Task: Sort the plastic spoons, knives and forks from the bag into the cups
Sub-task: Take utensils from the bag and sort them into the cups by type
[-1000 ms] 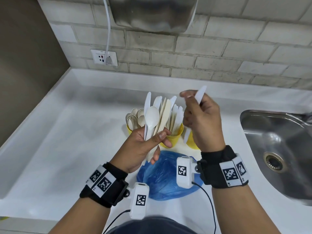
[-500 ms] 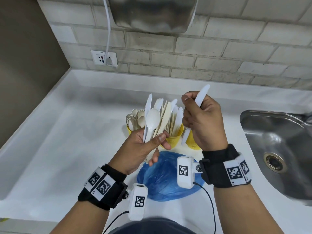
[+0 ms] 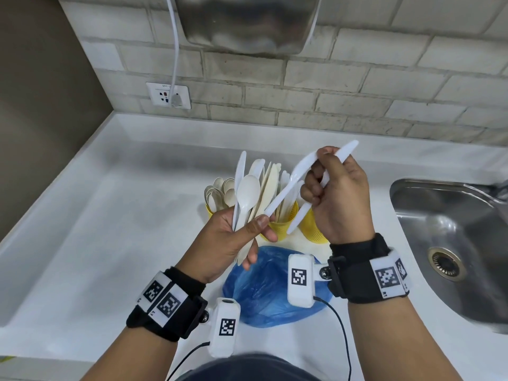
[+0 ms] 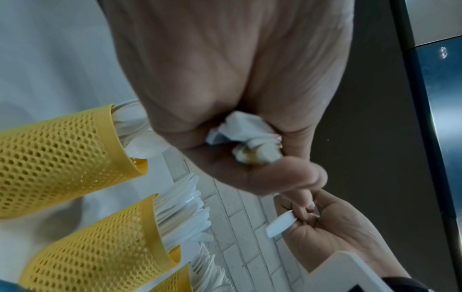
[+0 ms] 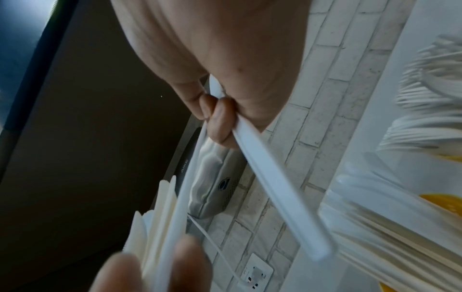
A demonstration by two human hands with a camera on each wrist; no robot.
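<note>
My left hand (image 3: 248,229) grips a fanned bundle of cutlery (image 3: 257,188): a white knife, a white spoon and several cream pieces. Their handle ends (image 4: 250,142) show in the left wrist view. My right hand (image 3: 324,174) holds a white knife (image 3: 345,149) blade up, and also pinches a second white utensil (image 3: 295,174). The lower end of that utensil lies at my left thumb. Three yellow mesh cups stand behind: one with spoons (image 3: 210,211), a middle one with knives (image 3: 286,224), and a right one (image 3: 313,229) half hidden. The blue bag (image 3: 264,292) lies crumpled below my hands.
A steel sink (image 3: 450,243) is sunk into the white counter (image 3: 96,229) at the right. A brick wall with a socket (image 3: 168,95) and a steel dryer (image 3: 247,23) stands behind. A dark wall closes the left side.
My right hand has lifted and tilted the knife to the right, and it now also pinches a second white utensil coming out of the left hand's bundle. The left hand has barely moved.
</note>
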